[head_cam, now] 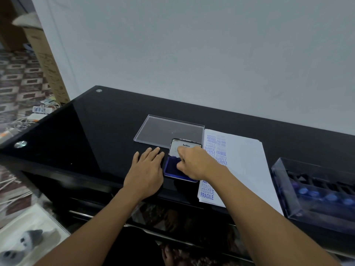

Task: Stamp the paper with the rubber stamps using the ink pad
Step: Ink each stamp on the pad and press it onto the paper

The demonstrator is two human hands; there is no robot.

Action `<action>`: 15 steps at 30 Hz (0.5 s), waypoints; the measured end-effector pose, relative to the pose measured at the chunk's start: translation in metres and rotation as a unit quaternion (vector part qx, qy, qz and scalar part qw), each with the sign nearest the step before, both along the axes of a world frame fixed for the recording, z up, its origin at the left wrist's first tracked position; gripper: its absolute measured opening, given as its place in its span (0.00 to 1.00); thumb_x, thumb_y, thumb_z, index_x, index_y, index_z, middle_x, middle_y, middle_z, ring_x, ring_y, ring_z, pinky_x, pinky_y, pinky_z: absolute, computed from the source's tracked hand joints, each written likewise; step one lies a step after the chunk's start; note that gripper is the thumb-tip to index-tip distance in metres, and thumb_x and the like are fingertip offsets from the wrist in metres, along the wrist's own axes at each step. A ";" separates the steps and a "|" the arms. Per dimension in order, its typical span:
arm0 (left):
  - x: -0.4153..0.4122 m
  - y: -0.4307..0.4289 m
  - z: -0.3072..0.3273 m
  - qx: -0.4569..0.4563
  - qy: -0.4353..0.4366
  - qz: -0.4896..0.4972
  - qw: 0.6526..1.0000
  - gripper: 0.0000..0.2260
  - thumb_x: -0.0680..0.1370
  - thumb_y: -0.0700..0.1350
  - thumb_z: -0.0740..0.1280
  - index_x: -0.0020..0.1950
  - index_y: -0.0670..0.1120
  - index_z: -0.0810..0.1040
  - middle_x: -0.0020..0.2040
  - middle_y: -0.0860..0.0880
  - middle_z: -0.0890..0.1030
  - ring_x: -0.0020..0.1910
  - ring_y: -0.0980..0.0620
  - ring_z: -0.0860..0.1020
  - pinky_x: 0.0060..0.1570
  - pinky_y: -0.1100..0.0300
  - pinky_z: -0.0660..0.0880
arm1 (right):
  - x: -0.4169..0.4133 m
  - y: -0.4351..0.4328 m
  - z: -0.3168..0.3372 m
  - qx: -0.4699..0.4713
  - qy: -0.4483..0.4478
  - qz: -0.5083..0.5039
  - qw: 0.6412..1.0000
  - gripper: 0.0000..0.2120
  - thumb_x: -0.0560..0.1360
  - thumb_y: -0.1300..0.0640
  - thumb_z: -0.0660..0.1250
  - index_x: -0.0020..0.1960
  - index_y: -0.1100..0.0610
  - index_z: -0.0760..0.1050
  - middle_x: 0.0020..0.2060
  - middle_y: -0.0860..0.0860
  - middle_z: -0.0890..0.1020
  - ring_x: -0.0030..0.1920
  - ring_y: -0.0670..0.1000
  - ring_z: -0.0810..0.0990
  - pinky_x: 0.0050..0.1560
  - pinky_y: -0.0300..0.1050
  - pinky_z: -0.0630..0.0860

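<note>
bare forearms, seemingly no sleeves, rings

We're at a glossy black glass-top table (80, 127) with round metal fasteners (20, 144) near its left corners, pushed against a plain pale grey-white wall (192, 54). Floor (17, 77) on the left has a brown-and-cream patterned tile. A tall cardboard box (48, 62) leans by the wall corner, white cables and a power strip (36, 112) lying near its base. Light is soft and even; the tabletop reflects the wall.
</note>
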State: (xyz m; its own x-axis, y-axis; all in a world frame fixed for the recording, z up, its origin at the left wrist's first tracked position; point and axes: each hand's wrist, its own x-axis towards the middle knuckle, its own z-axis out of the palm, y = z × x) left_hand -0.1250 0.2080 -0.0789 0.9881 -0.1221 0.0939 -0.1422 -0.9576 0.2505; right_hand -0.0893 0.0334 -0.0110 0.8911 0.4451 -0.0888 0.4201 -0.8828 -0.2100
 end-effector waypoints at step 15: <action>-0.001 -0.001 0.000 0.003 0.001 0.004 1.000 0.28 0.80 0.52 0.41 0.80 0.49 0.59 0.81 0.52 0.57 0.80 0.51 0.52 0.78 0.45 0.48 | -0.006 -0.002 -0.005 0.034 -0.015 -0.033 0.999 0.06 0.76 0.57 0.60 0.42 0.56 0.64 0.35 0.54 0.72 0.37 0.57 0.72 0.31 0.46 0.65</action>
State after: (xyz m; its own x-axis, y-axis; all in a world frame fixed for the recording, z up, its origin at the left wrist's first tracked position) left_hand -0.1257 0.2074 -0.0784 0.9893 -0.1145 0.0908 -0.1336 -0.9604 0.2446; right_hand -0.0950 0.0317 -0.0162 0.9203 0.3899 -0.0321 0.3691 -0.8926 -0.2590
